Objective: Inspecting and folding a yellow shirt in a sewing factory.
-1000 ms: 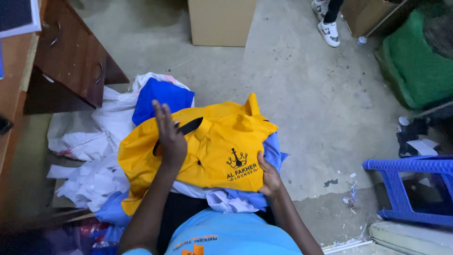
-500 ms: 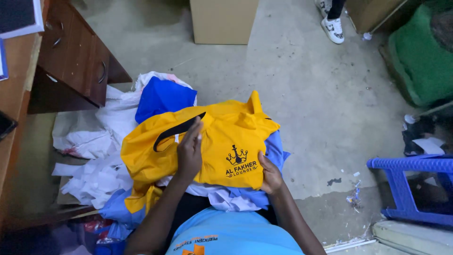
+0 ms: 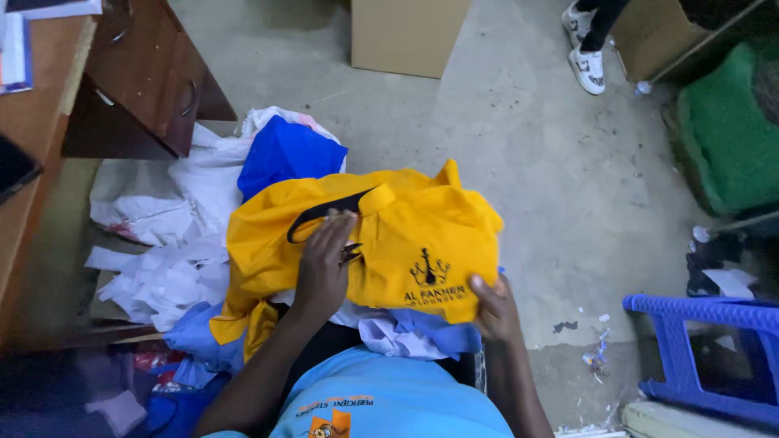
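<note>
A person sits looking down at a lap heaped with clothing. At nine o'clock stands a brown wooden desk (image 3: 36,154), with its cabinet door (image 3: 150,77) swung ajar toward ten o'clock; what is inside cannot be seen. Below it, a loose pile of white cloth scraps (image 3: 154,251) spreads over the floor, and a bright blue garment (image 3: 288,154) pokes up at eleven o'clock.

In the middle lies a yellow polo shirt (image 3: 406,235) with a black collar, draped over the lap on top of pale blue fabric (image 3: 422,332). The left hand (image 3: 324,268) rests flat on the shirt just below the collar, fingers spread, pressing rather than gripping; something small and dark shows beside its fingers, too unclear to name. The right hand (image 3: 493,308) pinches the shirt's lower edge at five o'clock, thumb on top.

At twelve o'clock stands a cardboard box (image 3: 410,32), its contents out of view. Another person's white sneakers (image 3: 586,49) stand at one o'clock. A green cushion (image 3: 730,138) sits at two o'clock and a blue plastic stool (image 3: 714,349) at four o'clock.

The shirt sits on a slippery, uneven heap, so it may slide off toward the dusty concrete floor (image 3: 568,203) and get soiled if either hand lets go.
</note>
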